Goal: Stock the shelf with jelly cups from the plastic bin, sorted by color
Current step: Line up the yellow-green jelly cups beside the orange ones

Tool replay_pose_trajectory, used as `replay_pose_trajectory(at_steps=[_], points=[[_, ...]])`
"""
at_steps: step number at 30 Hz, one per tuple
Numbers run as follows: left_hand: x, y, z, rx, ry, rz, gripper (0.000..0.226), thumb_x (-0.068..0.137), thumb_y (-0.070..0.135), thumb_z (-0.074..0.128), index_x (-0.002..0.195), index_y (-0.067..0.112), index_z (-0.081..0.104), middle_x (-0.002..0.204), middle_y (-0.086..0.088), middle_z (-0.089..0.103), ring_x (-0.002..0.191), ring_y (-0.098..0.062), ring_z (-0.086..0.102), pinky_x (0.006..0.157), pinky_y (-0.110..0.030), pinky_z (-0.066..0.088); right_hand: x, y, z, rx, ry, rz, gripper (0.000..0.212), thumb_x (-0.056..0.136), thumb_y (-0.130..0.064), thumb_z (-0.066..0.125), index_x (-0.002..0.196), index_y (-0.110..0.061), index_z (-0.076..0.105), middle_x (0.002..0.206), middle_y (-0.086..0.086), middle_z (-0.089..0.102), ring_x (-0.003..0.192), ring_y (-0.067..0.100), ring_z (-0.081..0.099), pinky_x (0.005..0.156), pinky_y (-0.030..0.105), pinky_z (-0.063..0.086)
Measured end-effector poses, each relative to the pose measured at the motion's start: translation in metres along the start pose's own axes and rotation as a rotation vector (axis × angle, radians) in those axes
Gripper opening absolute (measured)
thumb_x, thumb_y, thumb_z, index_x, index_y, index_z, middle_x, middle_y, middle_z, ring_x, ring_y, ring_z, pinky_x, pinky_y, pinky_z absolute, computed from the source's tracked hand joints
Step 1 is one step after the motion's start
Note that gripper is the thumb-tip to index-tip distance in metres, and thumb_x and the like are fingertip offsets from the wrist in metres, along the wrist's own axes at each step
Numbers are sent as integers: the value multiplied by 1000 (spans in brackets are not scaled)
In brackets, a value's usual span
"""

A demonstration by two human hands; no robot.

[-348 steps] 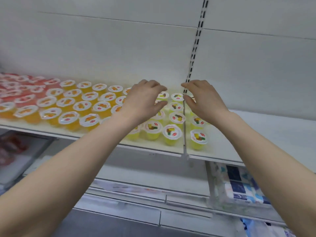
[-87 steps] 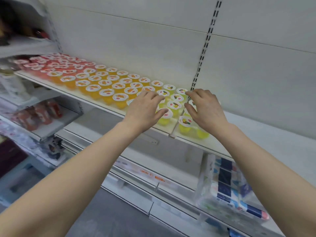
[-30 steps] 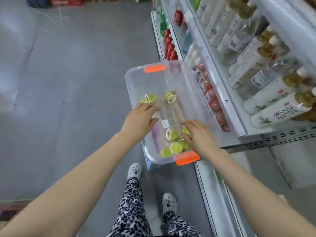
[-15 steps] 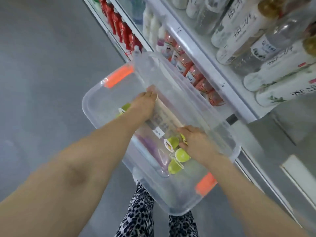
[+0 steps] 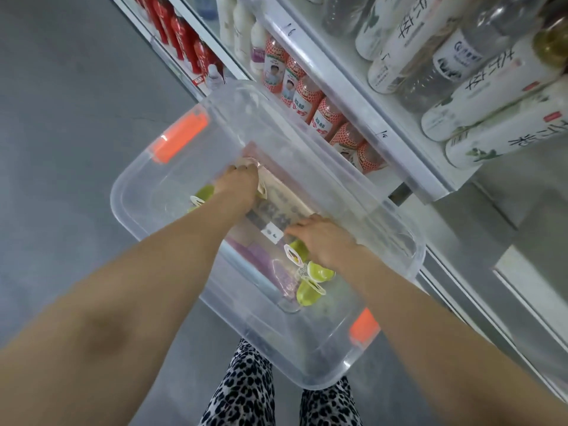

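Both grips (left hand, right hand) unclear, fingers curled among glossy green jelly cups.

Shelf edge bears handwritten "16" — bottles unreadable.

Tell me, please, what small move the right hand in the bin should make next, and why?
Probably curl the right hand round the green jelly cup nearest it and lift it out. That cup and two more green cups lie tipped over on the floor of the bin by that hand; whether its palm already covers one is hidden.
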State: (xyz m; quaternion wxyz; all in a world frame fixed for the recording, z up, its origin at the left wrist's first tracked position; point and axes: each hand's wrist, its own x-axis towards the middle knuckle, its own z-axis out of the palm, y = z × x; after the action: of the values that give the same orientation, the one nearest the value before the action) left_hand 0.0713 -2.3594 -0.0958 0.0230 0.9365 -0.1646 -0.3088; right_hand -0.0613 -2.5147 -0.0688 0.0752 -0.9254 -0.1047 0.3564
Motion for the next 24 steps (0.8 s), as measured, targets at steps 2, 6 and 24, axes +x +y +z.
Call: replay_pose_trajectory(at_steps=[2, 6, 24], points=[[-1, -1, -5, -118, 24, -29, 55, 87, 10, 58, 136, 4, 35, 129, -17, 51, 120, -37, 48, 95, -45, 45, 6, -4, 4, -38, -50, -62, 60, 84, 2, 57, 133, -31, 51, 133, -4, 51, 124, 23, 44, 104, 34, 37], [-9, -6, -13, -272, 115, 8, 72, 83, 23, 72, 142, 10, 32, 127, -17, 50, 116, -38, 51, 96, -46, 43, 14, -5, 16, -80, -75, -81, 53, 89, -6, 59, 135, -30, 48, 136, -4, 52, 127, 22, 43, 102, 31, 32], [-102, -3, -37, -601, 356, 169, 61, 73, 28, 81, 126, 21, 51, 117, -5, 62, 104, -27, 60, 90, -42, 49, -72, -16, -23, 496, 672, 149, 49, 79, -30, 74, 121, -19, 53, 115, 1, 63, 102, 22, 61, 81, 33, 47]])
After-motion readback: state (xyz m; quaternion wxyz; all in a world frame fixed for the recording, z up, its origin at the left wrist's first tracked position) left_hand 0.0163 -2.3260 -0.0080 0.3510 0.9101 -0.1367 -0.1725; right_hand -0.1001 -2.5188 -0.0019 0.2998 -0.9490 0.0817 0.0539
